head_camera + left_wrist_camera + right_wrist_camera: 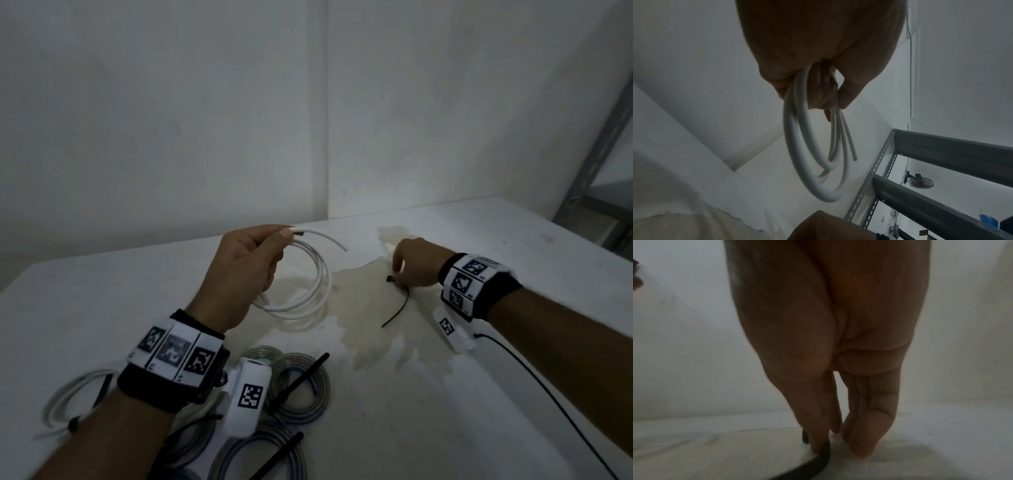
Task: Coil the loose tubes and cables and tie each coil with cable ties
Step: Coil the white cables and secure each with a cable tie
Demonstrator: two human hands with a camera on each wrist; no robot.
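The white tube coil (301,274) is gripped up off the surface (479,394) by the left hand (239,274), while the black cable tie (399,303) (lying on the stained patch) is pinched by the right hand (416,262) fingers (816,426).

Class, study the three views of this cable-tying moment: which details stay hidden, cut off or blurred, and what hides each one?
- Head view: whether the right hand has pinched the black cable tie; its fingers cover the tie's head.
- Right wrist view: the tie is blurred and cut off by the bottom edge.
- Left wrist view: the left hand covers where the white coil crosses.
- Head view: the grey coils are partly behind the left wrist camera.
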